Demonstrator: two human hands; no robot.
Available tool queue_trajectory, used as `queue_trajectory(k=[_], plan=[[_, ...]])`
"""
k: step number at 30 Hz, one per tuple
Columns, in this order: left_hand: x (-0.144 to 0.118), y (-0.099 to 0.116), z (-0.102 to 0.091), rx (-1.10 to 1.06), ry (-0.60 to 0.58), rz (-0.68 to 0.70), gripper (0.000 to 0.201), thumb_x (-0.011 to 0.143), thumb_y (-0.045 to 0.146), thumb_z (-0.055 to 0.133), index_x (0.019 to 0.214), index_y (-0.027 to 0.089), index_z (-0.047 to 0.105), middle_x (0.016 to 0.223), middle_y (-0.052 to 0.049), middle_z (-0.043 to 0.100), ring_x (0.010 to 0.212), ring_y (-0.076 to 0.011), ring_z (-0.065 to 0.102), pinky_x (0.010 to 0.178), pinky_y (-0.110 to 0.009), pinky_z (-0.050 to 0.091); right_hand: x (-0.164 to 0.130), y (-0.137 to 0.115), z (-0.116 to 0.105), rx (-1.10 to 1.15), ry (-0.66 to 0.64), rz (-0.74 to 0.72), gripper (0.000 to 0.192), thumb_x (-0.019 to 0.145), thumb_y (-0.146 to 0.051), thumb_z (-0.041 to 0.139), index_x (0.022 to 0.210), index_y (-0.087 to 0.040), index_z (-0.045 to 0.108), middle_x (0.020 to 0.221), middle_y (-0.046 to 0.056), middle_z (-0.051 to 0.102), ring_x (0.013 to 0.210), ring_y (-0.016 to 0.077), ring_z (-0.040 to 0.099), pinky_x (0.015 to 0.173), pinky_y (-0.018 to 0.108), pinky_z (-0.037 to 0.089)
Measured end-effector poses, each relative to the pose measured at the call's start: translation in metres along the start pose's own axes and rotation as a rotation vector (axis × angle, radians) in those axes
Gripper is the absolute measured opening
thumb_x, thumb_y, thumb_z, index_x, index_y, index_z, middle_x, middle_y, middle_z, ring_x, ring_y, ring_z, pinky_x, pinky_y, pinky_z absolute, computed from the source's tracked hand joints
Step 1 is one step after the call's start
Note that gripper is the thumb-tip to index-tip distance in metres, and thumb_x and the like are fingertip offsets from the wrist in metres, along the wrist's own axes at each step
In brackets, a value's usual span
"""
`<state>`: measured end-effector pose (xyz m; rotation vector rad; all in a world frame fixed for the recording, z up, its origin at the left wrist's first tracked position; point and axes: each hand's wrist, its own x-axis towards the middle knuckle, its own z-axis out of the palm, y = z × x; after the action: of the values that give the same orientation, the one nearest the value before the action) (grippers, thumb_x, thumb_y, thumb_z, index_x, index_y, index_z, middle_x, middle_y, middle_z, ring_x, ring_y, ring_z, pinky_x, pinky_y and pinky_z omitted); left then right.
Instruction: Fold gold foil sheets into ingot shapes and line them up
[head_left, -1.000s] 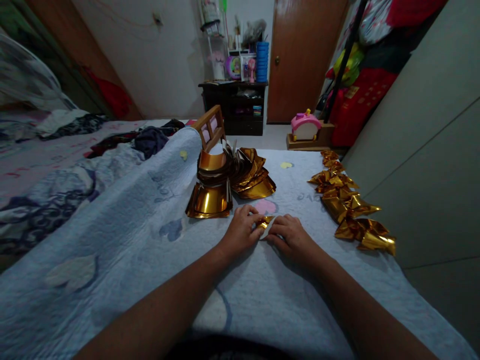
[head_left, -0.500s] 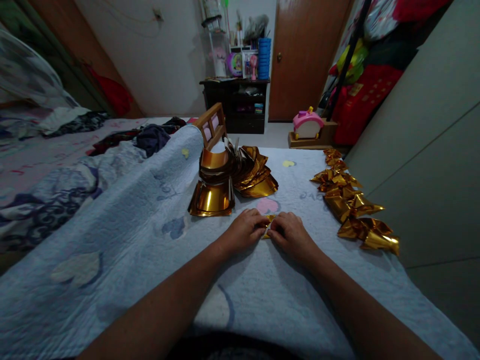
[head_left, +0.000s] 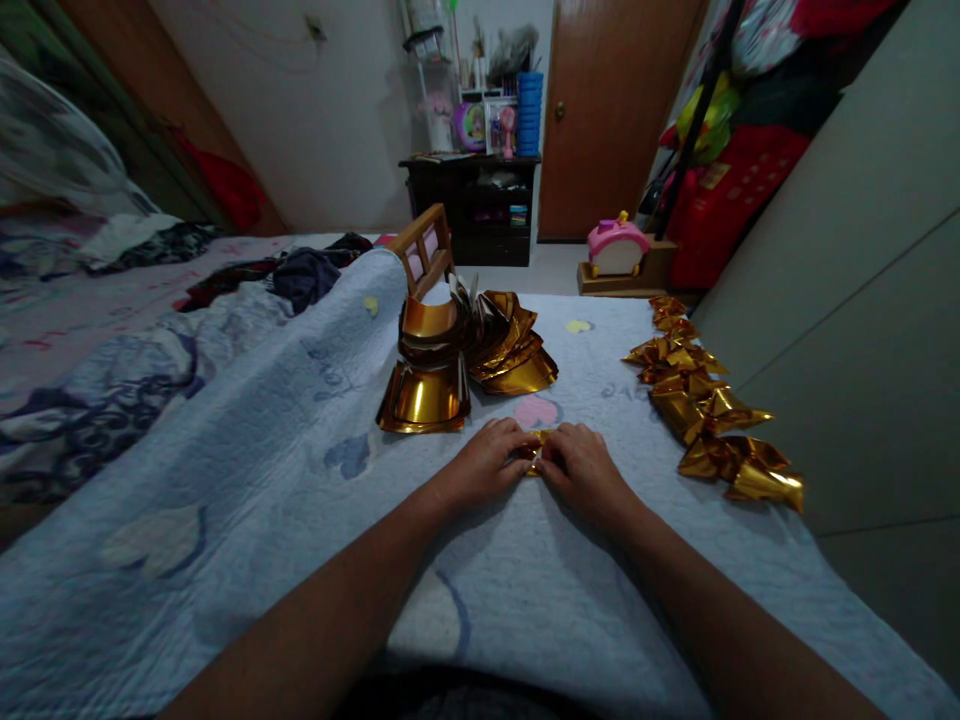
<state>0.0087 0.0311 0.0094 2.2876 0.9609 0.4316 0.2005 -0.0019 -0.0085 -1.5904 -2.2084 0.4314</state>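
A small piece of gold foil paper [head_left: 535, 466] lies on the light blue bedspread [head_left: 547, 580], mostly covered by my fingers. My left hand [head_left: 491, 460] grips its left side, fingers curled, with the thumb near the lower edge. From the other side my right hand [head_left: 581, 462] pinches the same paper. Beyond the hands stand curved stacks of gold foil sheets [head_left: 429, 395], some fanned out to the right. Folded gold foil pieces [head_left: 694, 400] form a row along the right side of the bedspread.
Rumpled bedding and clothes [head_left: 304, 275] lie at the left. A small wooden rail [head_left: 424, 250] stands behind the foil stacks. Past the far edge are a pink toy [head_left: 616, 248] and a dark cabinet [head_left: 472, 210]. A pale panel [head_left: 862, 300] borders the right side.
Both hands stay in almost the same place on the gold foil paper, with slight finger movement. The view has shifted very slightly; the stacks and folded pieces lie as before.
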Motion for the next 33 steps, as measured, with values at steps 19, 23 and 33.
queue_trajectory(k=[19, 23, 33], plan=[[-0.0018, -0.0003, 0.0027, 0.005, 0.021, 0.004, 0.027, 0.091, 0.022, 0.066, 0.117, 0.021, 0.069, 0.101, -0.006, 0.062, 0.101, -0.0225, 0.053, 0.094, -0.037, 0.043, 0.0013, -0.0055, -0.0011, -0.048, -0.006, 0.033, 0.007, 0.092, -0.021, 0.060, 0.086, -0.018, 0.064, 0.090, 0.006, 0.064, 0.088, 0.0219, 0.053, 0.077, 0.033, 0.030], [-0.0025, 0.0014, 0.0007, -0.006, 0.016, 0.000, 0.028, 0.090, 0.022, 0.065, 0.118, 0.021, 0.069, 0.102, -0.006, 0.062, 0.101, -0.0224, 0.054, 0.093, -0.036, 0.043, 0.0013, -0.0056, -0.0009, -0.064, -0.004, 0.028, 0.007, 0.092, -0.021, 0.061, 0.086, -0.019, 0.064, 0.089, 0.005, 0.063, 0.086, 0.0214, 0.053, 0.076, 0.032, 0.030], [-0.0033, 0.0006, 0.0020, 0.010, 0.015, -0.007, 0.034, 0.089, 0.021, 0.067, 0.122, 0.020, 0.067, 0.103, -0.006, 0.062, 0.102, -0.0238, 0.054, 0.095, -0.037, 0.043, -0.0003, -0.0079, -0.0025, -0.053, 0.001, 0.030, 0.006, 0.092, -0.021, 0.062, 0.086, -0.019, 0.063, 0.090, 0.005, 0.063, 0.088, 0.0219, 0.052, 0.077, 0.033, 0.030]])
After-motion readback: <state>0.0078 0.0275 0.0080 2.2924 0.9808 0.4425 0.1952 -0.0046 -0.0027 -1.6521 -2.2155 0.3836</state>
